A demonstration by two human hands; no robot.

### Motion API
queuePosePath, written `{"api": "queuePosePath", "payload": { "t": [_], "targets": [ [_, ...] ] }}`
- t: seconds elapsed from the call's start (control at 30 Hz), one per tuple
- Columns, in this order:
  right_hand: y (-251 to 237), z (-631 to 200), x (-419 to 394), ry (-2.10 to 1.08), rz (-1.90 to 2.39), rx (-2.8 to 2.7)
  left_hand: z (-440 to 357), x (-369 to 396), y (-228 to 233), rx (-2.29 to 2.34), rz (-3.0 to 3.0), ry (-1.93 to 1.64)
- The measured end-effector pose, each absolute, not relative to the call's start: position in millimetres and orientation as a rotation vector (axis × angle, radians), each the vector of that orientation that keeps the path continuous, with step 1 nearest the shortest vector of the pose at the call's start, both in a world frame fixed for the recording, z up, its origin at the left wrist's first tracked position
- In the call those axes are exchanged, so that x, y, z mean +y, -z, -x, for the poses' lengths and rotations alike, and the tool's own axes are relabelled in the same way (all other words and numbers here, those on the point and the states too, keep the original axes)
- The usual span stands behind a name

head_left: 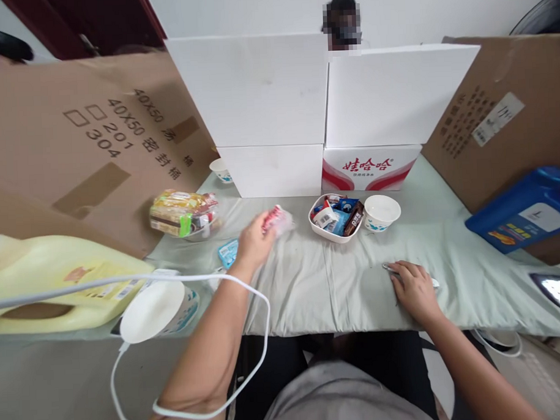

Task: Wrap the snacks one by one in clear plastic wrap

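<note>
Left hand (pixel 255 240): my fingers grasp a red-and-white packet (pixel 279 221) over the bench (pixel 305 289), left of the snack bowl (pixel 330 235).
Right hand (pixel 417 291): palm down over a silvery thing (pixel 387 267) near the bench's front edge; from here I cannot tell whether its fingers grip it.
Snack bowl: filled with wrapped snacks, just beside a paper bowl (pixel 382 211).
Blue packet (pixel 227 253): lies just beside my left hand.

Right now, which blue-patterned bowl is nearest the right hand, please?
The bowl beside the snack dish; the other two are farther left, away from the right hand.
</note>
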State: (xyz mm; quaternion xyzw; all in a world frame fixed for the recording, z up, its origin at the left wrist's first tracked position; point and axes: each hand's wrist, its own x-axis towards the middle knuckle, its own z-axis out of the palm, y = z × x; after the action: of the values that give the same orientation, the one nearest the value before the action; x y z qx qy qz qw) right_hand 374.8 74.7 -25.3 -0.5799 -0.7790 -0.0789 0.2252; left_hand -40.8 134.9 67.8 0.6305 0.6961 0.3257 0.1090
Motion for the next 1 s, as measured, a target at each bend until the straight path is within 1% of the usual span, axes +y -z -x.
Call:
{"api": "queuePosePath", "payload": {
  "t": [0.03,0.1,0.13,0.17,0.2,0.3,0.4,0.5,0.6,0.7,0.77,0.87,0.93,1.0],
  "targets": [
    [24,-374,76,0.229,1.638,-2.145,23,129,-62,1.804,-1.849,-0.931],
    [23,-371,80,0.223,1.696,-2.146,-13,117,-44,1.359,-1.831,-0.727],
    [21,-370,82,0.203,1.702,-2.154,-30,110,-33,1.252,-1.84,-0.64],
    [19,-367,84,0.171,1.684,-2.169,-44,104,-22,1.239,-1.883,-0.62],
    [16,-362,86,0.131,1.64,-2.191,-56,98,-11,1.298,-1.958,-0.674],
    [3,-336,83,-0.008,1.371,-2.291,-76,86,14,1.46,-2.141,-0.951],
    [-11,-292,74,-0.094,1.087,-2.402,-76,82,21,1.485,-2.164,-1.193],
    [-19,-255,66,-0.124,0.955,-2.548,-68,82,18,1.453,-2.126,-1.313],
    [-15,-255,69,-0.145,1.007,-2.59,-63,81,14,1.361,-2.187,-1.294],
    [-4,-291,79,-0.129,1.168,-2.508,-65,80,12,1.269,-2.313,-1.174],
    [1,-319,84,-0.086,1.351,-2.42,-67,80,14,1.277,-2.334,-1.136],
    [1,-339,84,-0.024,1.532,-2.237,-68,82,16,1.307,-2.249,-1.231],
    [-3,-328,79,-0.092,1.442,-2.154,-69,83,16,1.293,-2.137,-1.325],
    [-8,-304,72,-0.253,1.271,-2.143,-71,82,15,1.253,-1.99,-1.378]
  ]
}}
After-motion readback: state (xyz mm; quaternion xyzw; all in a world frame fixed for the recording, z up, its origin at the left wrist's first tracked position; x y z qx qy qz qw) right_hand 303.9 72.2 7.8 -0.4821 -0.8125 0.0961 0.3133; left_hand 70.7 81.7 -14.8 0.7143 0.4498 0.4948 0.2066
